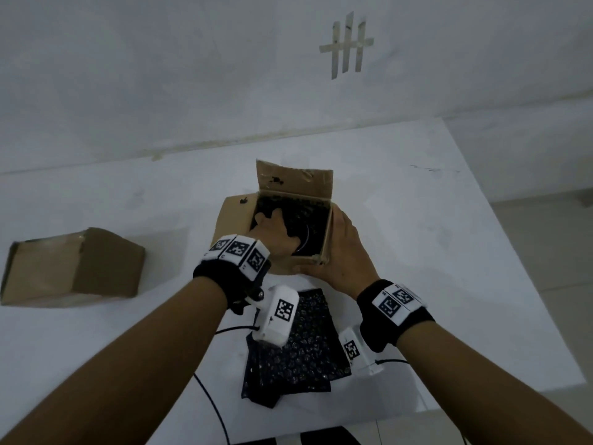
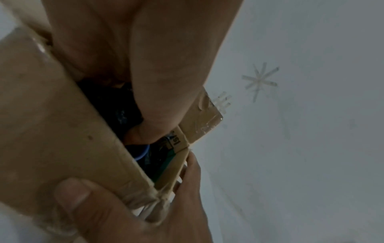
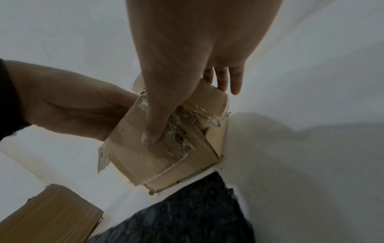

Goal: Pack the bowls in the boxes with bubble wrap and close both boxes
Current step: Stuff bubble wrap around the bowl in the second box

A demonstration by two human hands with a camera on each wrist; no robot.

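An open cardboard box [image 1: 236,220] stands mid-table with its far flap [image 1: 293,178] upright. Dark bubble wrap [image 1: 308,216] lines its inside, and a bowl's curved rim [image 1: 306,239] shows there, blue [image 2: 143,152] in the left wrist view. My left hand [image 1: 272,232] reaches down into the box, its fingers spread over the dark wrap and bowl; the fingertips are hidden. My right hand [image 1: 340,252] grips the box's near right corner, with the thumb [image 3: 153,134] on the taped near wall [image 3: 145,156] and the fingers along the right side.
A second cardboard box [image 1: 73,268] lies to the left, apart from the hands. Loose black bubble wrap sheets [image 1: 298,354] lie on the white table [image 1: 449,252] just in front of the open box. Thin black cables [image 1: 208,406] run off the near edge. A wall stands behind.
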